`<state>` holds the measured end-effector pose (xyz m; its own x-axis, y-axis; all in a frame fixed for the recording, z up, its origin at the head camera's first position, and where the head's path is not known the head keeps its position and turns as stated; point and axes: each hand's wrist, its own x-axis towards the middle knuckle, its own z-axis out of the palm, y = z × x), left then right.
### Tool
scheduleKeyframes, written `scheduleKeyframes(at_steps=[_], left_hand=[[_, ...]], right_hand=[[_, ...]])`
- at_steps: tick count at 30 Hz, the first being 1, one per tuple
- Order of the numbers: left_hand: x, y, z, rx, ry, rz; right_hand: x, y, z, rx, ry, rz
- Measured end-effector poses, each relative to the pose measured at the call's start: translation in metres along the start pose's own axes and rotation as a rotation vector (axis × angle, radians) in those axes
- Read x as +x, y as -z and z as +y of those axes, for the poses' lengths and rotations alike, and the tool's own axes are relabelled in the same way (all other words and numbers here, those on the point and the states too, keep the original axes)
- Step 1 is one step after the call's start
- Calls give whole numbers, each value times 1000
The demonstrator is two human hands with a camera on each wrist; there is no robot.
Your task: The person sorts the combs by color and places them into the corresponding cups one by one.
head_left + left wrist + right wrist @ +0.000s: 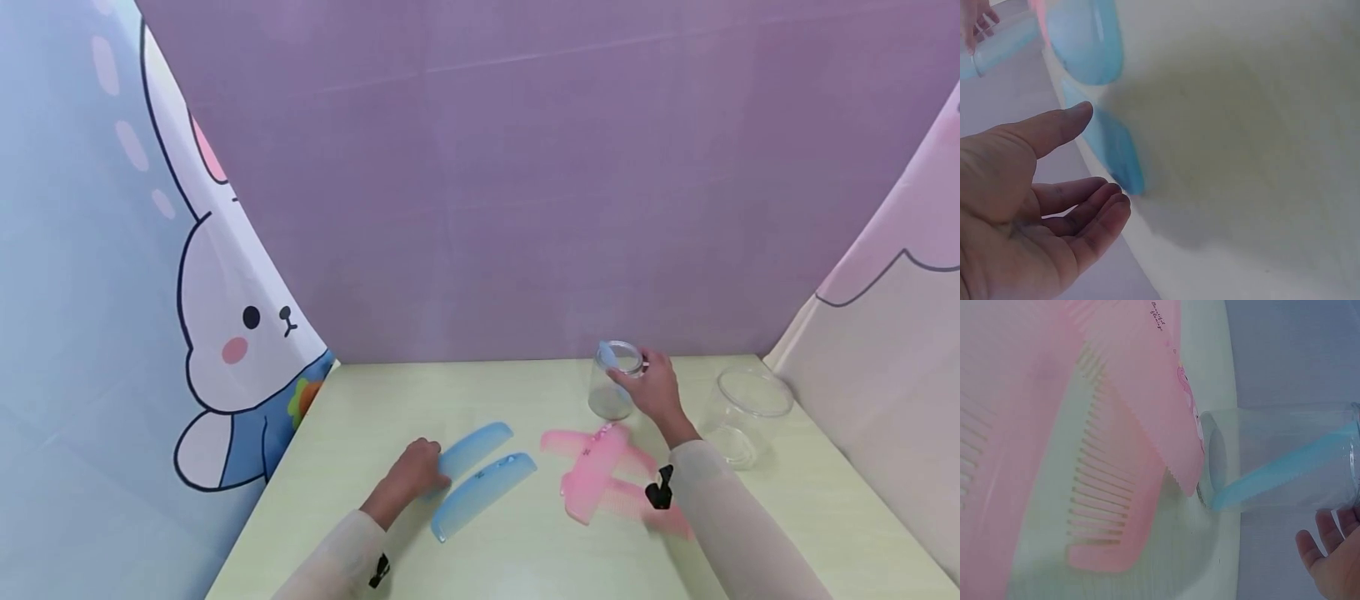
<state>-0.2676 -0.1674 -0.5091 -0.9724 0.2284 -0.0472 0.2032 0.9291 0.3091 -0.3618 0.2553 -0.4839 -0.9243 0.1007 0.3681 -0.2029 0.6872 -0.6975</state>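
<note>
Two translucent blue combs lie side by side on the table. My left hand (416,475) is at the near end of the farther blue comb (474,447), thumb and fingers spread apart in the left wrist view; contact is unclear. Just to its right lies the nearer blue comb (483,497). At the back, my right hand (654,387) grips the rim of an upright clear jar (609,400). Inside that jar a blue comb (1285,467) leans at a slant. Overlapping pink combs (596,475) lie in front of the jar.
A second clear jar (750,417) stands to the right, beyond my right forearm. The pale table (390,396) ends at a purple curtain (525,208) behind. A cloth with a printed rabbit (240,333) hangs on the left.
</note>
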Motion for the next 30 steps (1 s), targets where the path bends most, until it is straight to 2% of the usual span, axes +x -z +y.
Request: scheduleKeyframes(at_steps=[7, 14, 23, 30], left_hand=[[-2, -6, 2, 28, 35, -7], [-4, -11, 5, 70, 112, -3], [0, -14, 4, 113, 115, 19], [0, -15, -1, 57, 129, 20]], right_hand=[[0, -1, 0, 0, -3, 7], [-1, -1, 0, 11, -12, 7], [1, 0, 3, 6, -6, 31], [-1, -1, 1, 21, -17, 6]])
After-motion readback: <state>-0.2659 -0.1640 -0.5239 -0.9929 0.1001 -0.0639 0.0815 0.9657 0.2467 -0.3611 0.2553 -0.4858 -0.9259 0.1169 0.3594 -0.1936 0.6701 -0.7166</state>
